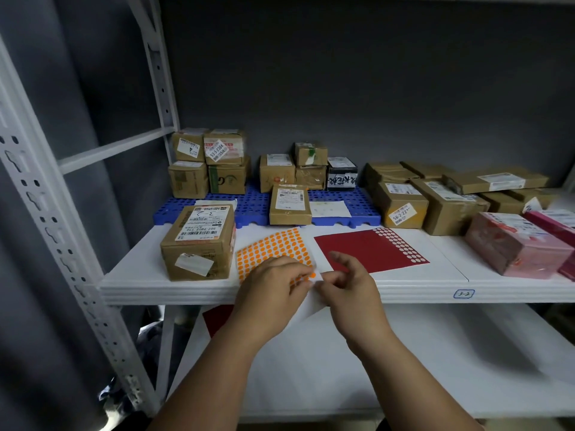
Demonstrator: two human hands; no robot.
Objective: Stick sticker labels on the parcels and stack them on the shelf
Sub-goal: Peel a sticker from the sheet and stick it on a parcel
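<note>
Orange round dot stickers on a white backing sheet (273,250) are lying at the white shelf's (404,284) front edge, where the left hand (270,283) and right hand (348,279) are both pinching its near corner; a brown cardboard parcel (199,241) is sitting just left, a dark red sticker sheet (370,248) right, more parcels stacked on a blue perforated plastic pallet (255,209) behind.

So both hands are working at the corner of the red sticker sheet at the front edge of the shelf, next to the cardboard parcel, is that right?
Not quite. The head view shows the left hand and right hand at the corner of the orange sticker sheet, not the red sticker sheet, which lies untouched just beyond the right hand. The rest holds: it is at the shelf front edge, beside the cardboard parcel.
</note>
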